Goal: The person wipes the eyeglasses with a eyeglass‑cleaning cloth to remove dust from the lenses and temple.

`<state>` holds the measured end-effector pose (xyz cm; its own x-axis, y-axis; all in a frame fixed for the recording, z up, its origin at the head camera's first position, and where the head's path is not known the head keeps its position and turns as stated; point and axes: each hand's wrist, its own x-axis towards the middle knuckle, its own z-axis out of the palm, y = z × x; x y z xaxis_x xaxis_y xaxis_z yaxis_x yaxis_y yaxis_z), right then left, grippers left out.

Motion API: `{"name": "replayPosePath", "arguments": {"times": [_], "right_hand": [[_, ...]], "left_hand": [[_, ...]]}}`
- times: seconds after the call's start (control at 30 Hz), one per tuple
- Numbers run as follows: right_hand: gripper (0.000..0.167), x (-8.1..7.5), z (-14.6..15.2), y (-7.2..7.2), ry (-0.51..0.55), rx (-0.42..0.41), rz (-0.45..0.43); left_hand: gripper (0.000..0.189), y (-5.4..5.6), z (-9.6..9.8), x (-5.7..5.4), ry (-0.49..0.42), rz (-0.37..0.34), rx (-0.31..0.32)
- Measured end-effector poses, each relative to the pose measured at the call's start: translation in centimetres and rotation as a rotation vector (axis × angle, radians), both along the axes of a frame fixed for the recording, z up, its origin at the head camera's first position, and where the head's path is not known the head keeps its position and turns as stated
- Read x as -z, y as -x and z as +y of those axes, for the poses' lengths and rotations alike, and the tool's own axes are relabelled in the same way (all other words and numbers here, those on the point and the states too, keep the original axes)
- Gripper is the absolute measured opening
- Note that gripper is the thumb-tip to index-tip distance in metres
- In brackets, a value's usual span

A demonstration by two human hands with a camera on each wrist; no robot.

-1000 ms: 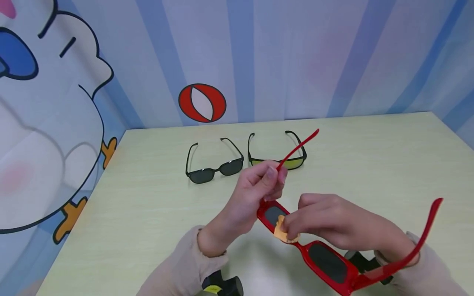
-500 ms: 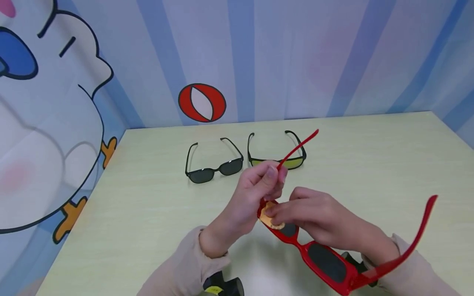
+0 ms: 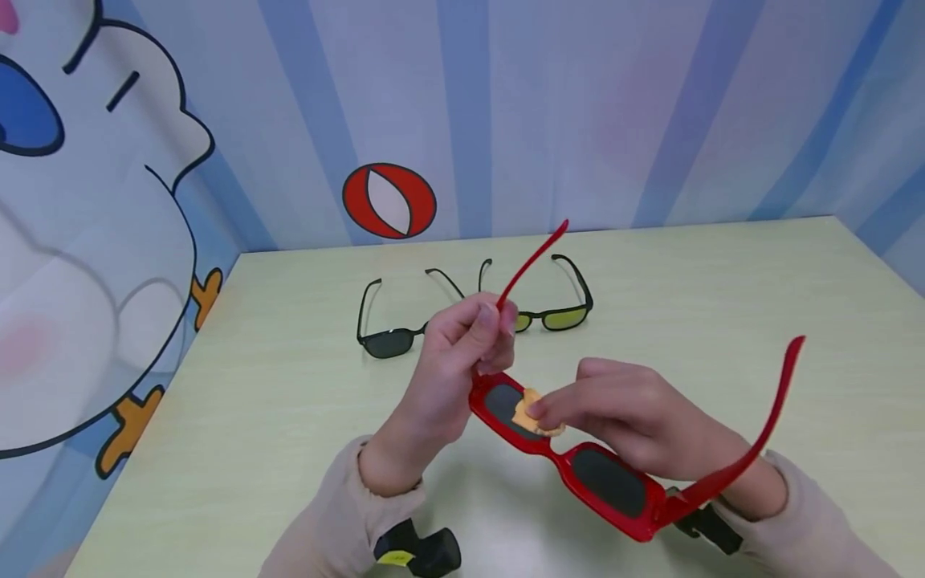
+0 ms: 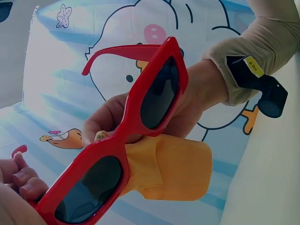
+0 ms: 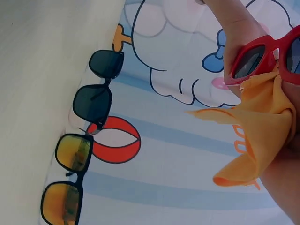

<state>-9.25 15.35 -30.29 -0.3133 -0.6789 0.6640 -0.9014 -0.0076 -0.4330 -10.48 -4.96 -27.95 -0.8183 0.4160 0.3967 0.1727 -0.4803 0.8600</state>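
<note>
Red-framed sunglasses (image 3: 610, 482) are held up above the table, dark lenses tilted, both temples unfolded. My left hand (image 3: 451, 353) grips them by the left hinge end and temple. With the thumb and fingers of my right hand (image 3: 643, 413), I pinch an orange cleaning cloth (image 3: 533, 416) against the left lens, near the bridge. In the left wrist view the cloth (image 4: 183, 166) hangs behind the frame. Its loose folds also show in the right wrist view, where the cloth (image 5: 258, 140) covers part of the right hand.
Black sunglasses (image 3: 389, 343) stand unfolded toward the back of the pale table (image 3: 238, 417), partly behind the left hand. Beside them are black-framed glasses with yellow lenses (image 3: 565, 319). A printed backdrop (image 3: 535, 120) rises along the table's rear edge.
The cloth went over the left lens toward its outer end, then came back toward the bridge. Both hands and the red sunglasses have shifted left and slightly up.
</note>
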Motion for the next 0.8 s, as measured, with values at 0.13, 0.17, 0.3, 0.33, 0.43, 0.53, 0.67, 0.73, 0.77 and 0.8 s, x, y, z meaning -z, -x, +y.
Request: {"name": "replayPosePath", "arguments": {"times": [0.13,0.17,0.3,0.33,0.43,0.53,0.67,0.73,0.77,0.8], "right_hand": [[0.019,0.4,0.0,0.2,-0.003,-0.100,-0.117],[0.017,0.5,-0.1,0.2,0.006,-0.131,-0.134],[0.016,1.1,-0.4,0.6,0.048,-0.272,-0.182],[0.017,1.2,-0.4,0.6,0.059,-0.302,-0.182],[0.017,1.4,-0.7,0.5,0.077,-0.351,-0.186],[0.018,1.4,-1.0,0.3,0.089,-0.364,-0.169],[0.019,1.6,-1.5,-0.1,0.107,-0.301,-0.152],[0.020,1.7,-1.8,-0.4,0.122,-0.217,-0.129],[0.020,1.7,-1.8,-0.5,0.126,-0.172,-0.118],[0.020,1.6,-1.8,-0.6,0.127,-0.124,-0.119]], "left_hand": [[0.026,-0.1,-0.2,0.0,0.003,0.022,0.017],[0.026,-0.1,-0.2,0.0,0.006,0.027,0.025],[0.026,-0.3,-0.1,0.0,0.023,0.058,0.049],[0.027,-0.4,-0.1,0.0,0.025,0.057,0.052],[0.027,-0.6,0.0,-0.1,0.019,0.035,0.058],[0.027,-0.8,0.1,-0.2,0.010,0.004,0.068],[0.026,-0.9,0.1,-0.1,0.017,0.021,0.067],[0.027,-0.9,0.1,0.0,0.025,0.035,0.057],[0.027,-0.8,0.1,0.0,0.027,0.032,0.049],[0.027,-0.8,0.2,0.0,0.029,0.026,0.043]]}}
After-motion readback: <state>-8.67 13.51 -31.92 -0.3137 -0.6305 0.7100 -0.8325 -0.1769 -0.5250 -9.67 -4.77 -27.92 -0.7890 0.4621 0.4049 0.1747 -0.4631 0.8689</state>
